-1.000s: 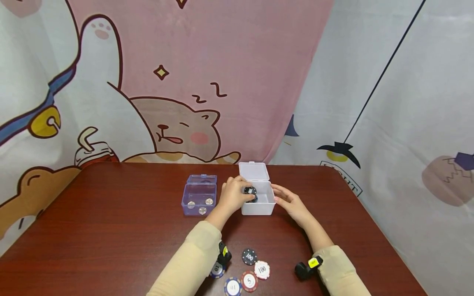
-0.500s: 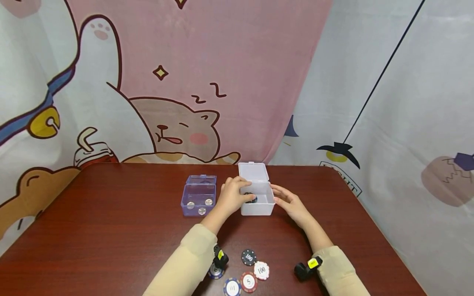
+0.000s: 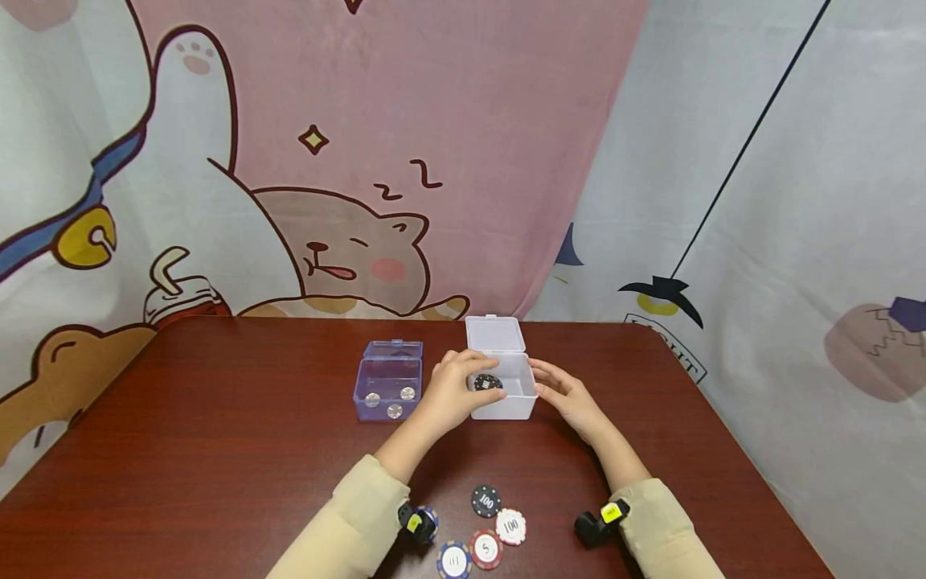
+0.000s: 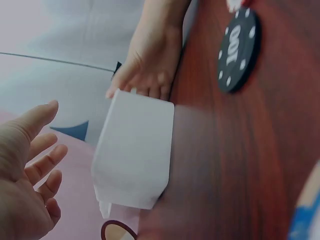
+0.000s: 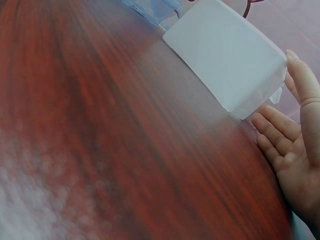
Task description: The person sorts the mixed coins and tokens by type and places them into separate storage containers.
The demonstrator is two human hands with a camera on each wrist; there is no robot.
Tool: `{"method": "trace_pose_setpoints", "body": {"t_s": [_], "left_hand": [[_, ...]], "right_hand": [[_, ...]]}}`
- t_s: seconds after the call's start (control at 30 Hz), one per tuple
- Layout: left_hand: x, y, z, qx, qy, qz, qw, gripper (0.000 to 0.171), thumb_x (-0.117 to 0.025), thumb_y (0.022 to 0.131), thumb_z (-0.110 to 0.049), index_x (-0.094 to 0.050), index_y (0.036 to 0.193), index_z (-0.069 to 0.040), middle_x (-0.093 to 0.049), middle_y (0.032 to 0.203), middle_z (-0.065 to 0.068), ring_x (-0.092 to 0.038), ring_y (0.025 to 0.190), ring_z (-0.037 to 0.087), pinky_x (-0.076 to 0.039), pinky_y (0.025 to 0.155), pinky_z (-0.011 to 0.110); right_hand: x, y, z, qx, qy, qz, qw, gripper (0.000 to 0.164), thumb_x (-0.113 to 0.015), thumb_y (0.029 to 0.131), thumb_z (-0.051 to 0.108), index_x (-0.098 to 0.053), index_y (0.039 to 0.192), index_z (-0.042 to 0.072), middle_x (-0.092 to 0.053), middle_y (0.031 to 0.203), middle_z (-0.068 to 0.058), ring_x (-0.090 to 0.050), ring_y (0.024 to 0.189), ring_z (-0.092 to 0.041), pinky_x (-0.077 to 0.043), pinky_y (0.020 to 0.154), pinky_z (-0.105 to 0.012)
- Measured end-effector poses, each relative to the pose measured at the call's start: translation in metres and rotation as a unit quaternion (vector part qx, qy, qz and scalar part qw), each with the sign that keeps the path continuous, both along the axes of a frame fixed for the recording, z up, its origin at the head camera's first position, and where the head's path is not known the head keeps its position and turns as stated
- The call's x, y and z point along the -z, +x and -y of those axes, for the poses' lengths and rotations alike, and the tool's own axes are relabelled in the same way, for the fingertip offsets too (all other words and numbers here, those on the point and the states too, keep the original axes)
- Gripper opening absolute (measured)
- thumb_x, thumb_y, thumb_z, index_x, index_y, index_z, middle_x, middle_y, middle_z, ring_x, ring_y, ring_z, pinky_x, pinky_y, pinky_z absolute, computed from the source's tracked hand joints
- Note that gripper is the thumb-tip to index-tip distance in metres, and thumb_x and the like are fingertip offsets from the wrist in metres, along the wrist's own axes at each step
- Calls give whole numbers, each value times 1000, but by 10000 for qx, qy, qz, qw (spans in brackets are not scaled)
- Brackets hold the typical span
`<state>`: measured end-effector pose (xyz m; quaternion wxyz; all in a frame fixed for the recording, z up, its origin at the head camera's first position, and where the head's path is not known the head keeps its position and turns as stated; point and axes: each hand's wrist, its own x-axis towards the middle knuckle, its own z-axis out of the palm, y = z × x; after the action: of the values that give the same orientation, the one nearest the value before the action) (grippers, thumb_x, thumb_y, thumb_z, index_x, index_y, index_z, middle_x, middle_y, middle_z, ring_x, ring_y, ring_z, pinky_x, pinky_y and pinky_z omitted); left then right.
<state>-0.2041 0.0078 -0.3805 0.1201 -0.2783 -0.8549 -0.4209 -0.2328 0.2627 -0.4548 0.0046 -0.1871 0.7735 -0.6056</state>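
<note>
A white lidded box [image 3: 502, 408] stands with its lid raised at the back of the table. Inside its left part lie black poker chips [image 3: 488, 383]; how many cannot be made out. My left hand [image 3: 452, 389] hovers over the box's left side, thumb and fingers apart; the left wrist view finds nothing in that hand [image 4: 32, 172]. At the box's right wall, the fingers of my right hand [image 3: 575, 406] rest against it, extended. Nearer me lie a black 100 chip [image 3: 486, 501], a white 100 chip [image 3: 511, 527], a red 5 chip [image 3: 486, 549] and a blue-edged chip [image 3: 454, 560].
To the left of the white box, a purple see-through box [image 3: 388, 412] stands with its lid up and 3 silver coins inside. Another blue chip [image 3: 431, 515] is partly hidden under the left wrist camera [image 3: 417, 523]. A patterned curtain [image 3: 463, 161] hangs behind the table.
My left hand has let go of a black chip, which now lies in the white box, and its fingers have spread. The right hand has stayed at the box's side.
</note>
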Motion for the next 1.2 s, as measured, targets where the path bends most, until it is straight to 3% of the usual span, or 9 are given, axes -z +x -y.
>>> {"method": "trace_pose_setpoints", "body": {"t_s": [0.23,0.6,0.9,1.2], "left_hand": [[-2,21,4,324,107,-9,9994,45,-83,75,-25,-71,115,-9,-65,110,0,-50,96,17,-35,83,39],[7,46,14,830,-87,204,9963,48,-82,75,-28,-69,118,-9,-63,111,-4,-48,99,13,-35,89,41],[15,55,21,1033,-311,430,9932,48,-83,74,-28,-70,117,-12,-62,111,-7,-46,99,10,-35,88,36],[25,56,29,1496,-590,557,9854,50,-83,74,-32,-70,118,-12,-61,111,-10,-47,103,9,-36,90,35]], "right_hand": [[0,1,0,-45,-48,-5,10000,46,-57,96,8,-45,141,4,-51,134,-23,-49,120,-38,-44,89,-25],[0,0,0,89,39,-3,10000,46,-58,95,8,-47,140,5,-52,133,-23,-51,118,-35,-44,89,-25],[1,0,-1,147,24,77,9999,47,-58,95,9,-46,140,5,-52,134,-22,-50,120,-37,-44,89,-24],[0,0,-1,113,7,76,9999,47,-58,96,10,-46,140,5,-52,134,-22,-50,119,-37,-44,89,-24]]}}
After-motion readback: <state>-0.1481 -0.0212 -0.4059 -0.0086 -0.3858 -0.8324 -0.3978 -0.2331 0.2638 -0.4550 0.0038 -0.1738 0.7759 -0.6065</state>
